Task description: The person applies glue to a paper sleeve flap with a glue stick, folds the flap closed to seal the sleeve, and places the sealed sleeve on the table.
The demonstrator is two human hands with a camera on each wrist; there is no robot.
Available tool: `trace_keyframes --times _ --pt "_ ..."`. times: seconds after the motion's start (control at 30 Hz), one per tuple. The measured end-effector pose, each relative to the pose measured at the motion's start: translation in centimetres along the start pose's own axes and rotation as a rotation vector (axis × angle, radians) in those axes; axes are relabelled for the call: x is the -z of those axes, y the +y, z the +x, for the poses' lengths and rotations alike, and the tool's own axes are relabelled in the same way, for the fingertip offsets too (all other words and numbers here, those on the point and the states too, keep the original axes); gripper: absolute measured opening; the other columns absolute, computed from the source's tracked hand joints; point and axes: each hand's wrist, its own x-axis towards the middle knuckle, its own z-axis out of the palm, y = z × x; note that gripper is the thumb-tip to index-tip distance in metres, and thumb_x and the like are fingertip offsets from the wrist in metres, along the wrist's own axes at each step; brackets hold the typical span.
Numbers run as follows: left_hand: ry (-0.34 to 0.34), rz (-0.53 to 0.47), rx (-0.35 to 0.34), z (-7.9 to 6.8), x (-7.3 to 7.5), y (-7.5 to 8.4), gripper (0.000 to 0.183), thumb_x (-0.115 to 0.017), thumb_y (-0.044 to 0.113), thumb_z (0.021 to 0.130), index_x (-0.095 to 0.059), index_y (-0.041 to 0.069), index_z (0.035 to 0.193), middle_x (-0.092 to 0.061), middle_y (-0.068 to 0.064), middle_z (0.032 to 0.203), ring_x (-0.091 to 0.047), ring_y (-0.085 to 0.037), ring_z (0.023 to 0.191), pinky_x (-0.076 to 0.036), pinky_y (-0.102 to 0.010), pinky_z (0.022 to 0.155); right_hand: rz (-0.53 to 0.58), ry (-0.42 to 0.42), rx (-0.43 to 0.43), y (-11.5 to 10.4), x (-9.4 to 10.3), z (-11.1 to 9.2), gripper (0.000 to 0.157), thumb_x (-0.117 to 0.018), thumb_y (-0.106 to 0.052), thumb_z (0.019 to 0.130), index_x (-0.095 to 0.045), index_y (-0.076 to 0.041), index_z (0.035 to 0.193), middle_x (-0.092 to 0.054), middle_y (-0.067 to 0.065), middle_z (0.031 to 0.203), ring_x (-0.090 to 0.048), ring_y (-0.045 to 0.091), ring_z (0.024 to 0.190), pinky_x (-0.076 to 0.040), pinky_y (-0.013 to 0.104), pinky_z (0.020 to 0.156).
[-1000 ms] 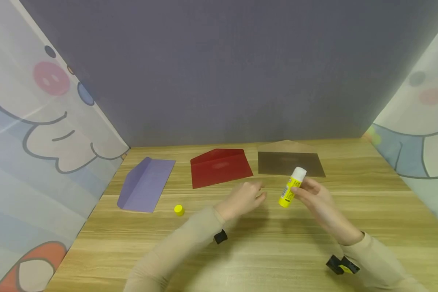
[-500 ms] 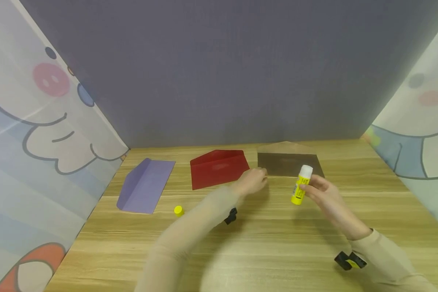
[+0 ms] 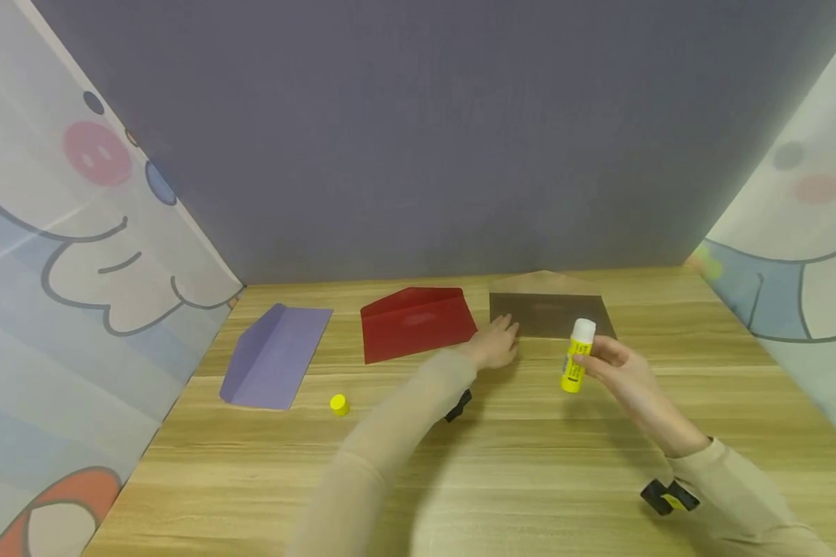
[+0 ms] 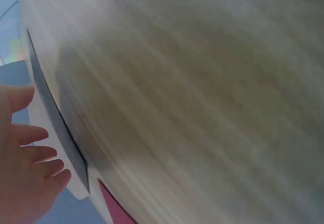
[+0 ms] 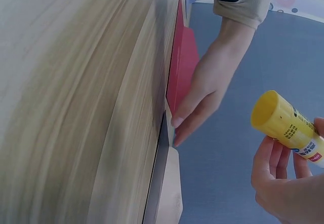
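Note:
My right hand (image 3: pixel 620 379) grips a yellow glue stick (image 3: pixel 577 357) with a white top, held upright above the table right of centre. In the right wrist view the yellow base of the glue stick (image 5: pixel 286 127) faces the camera, the fingers curled at its side. My left hand (image 3: pixel 495 343) reaches to the lower left corner of the brown envelope (image 3: pixel 557 313), fingers extended and fingertips overlapping its edge in the head view. The envelope's lighter flap stands open at the back. Straight, slightly spread fingers (image 4: pixel 38 154) show in the left wrist view.
A red envelope (image 3: pixel 416 321) with its flap up lies left of the brown one, beside the left hand. Further left is a purple envelope (image 3: pixel 289 360), its flap also unfolded. A small yellow cap (image 3: pixel 339 404) stands on the wooden table (image 3: pixel 237 472). A grey panel (image 3: pixel 460 139) rises behind.
My left hand has moved forward and slightly right to the brown envelope's corner, its fingers straightening. The right hand has carried the glue stick a little to the right, turning it more upright.

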Motion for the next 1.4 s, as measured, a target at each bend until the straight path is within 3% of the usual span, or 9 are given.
trace_keyframes --times 0.03,0.23,0.4,0.7,0.97,1.1,1.4 --pt "-0.023 -0.008 0.015 0.1 -0.1 0.0 0.051 -0.034 0.032 0.096 -0.023 0.008 0.14 -0.014 -0.009 0.146 -0.014 -0.021 0.133 -0.016 -0.03 0.107 0.003 -0.003 0.003 -0.1 0.0 -0.1 0.039 -0.06 -0.028 0.084 -0.052 -0.01 0.117 -0.058 0.0 0.109 -0.054 0.008 0.097 -0.045 0.02 0.079" --pt "-0.097 -0.043 0.053 0.3 -0.9 0.0 0.058 -0.03 0.042 0.095 -0.02 0.009 0.141 -0.01 -0.006 0.148 -0.009 -0.019 0.134 -0.011 -0.028 0.108 -0.057 -0.021 -0.004 -5.5 -1.6 -2.4 0.037 -0.057 -0.028 0.086 -0.05 -0.005 0.115 -0.057 -0.011 0.1 -0.052 0.002 0.093 -0.043 0.02 0.08" --pt "-0.103 -0.043 0.032 0.1 -1.1 0.0 0.059 -0.031 0.044 0.094 -0.023 0.007 0.14 -0.012 -0.007 0.147 -0.011 -0.019 0.134 -0.012 -0.027 0.108 -0.044 -0.015 -0.018 -7.0 -2.0 -3.2 0.028 -0.056 -0.023 0.088 -0.052 -0.008 0.111 -0.056 -0.015 0.097 -0.051 -0.001 0.092 -0.042 0.016 0.079" --pt "-0.135 0.079 -0.026 -1.8 -0.8 1.0 0.058 -0.033 0.043 0.094 -0.026 0.007 0.139 -0.016 -0.008 0.146 -0.014 -0.02 0.133 -0.013 -0.026 0.107 -0.064 0.007 -0.024 -6.0 -1.8 -2.8 0.039 -0.057 -0.027 0.087 -0.05 -0.001 0.115 -0.056 -0.01 0.1 -0.051 0.0 0.092 -0.041 0.021 0.079" --pt "-0.125 0.229 -0.099 -3.8 -1.4 1.6 0.059 -0.034 0.044 0.093 -0.029 0.005 0.138 -0.022 -0.01 0.144 -0.019 -0.02 0.132 -0.016 -0.026 0.107 -0.049 -0.013 -0.017 -6.4 -2.0 -2.8 0.025 -0.057 -0.025 0.087 -0.054 -0.013 0.108 -0.056 -0.015 0.096 -0.051 -0.001 0.091 -0.043 0.017 0.078" --pt "-0.115 0.287 -0.136 -4.9 -1.8 1.8 0.06 -0.034 0.044 0.093 -0.03 0.004 0.137 -0.023 -0.011 0.143 -0.02 -0.021 0.132 -0.017 -0.026 0.107 -0.05 -0.01 -0.02 -6.5 -1.9 -2.9 0.023 -0.056 -0.024 0.087 -0.054 -0.013 0.107 -0.056 -0.015 0.095 -0.051 -0.001 0.09 -0.044 0.018 0.078" --pt "-0.093 0.395 -0.196 -8.3 -2.0 2.5 0.058 -0.034 0.043 0.093 -0.033 0.003 0.136 -0.027 -0.012 0.141 -0.024 -0.022 0.13 -0.021 -0.026 0.105 -0.034 -0.003 -0.041 -4.8 -1.2 -2.0 0.038 -0.057 -0.027 0.086 -0.051 -0.004 0.116 -0.057 -0.01 0.101 -0.051 0.002 0.093 -0.041 0.029 0.081"
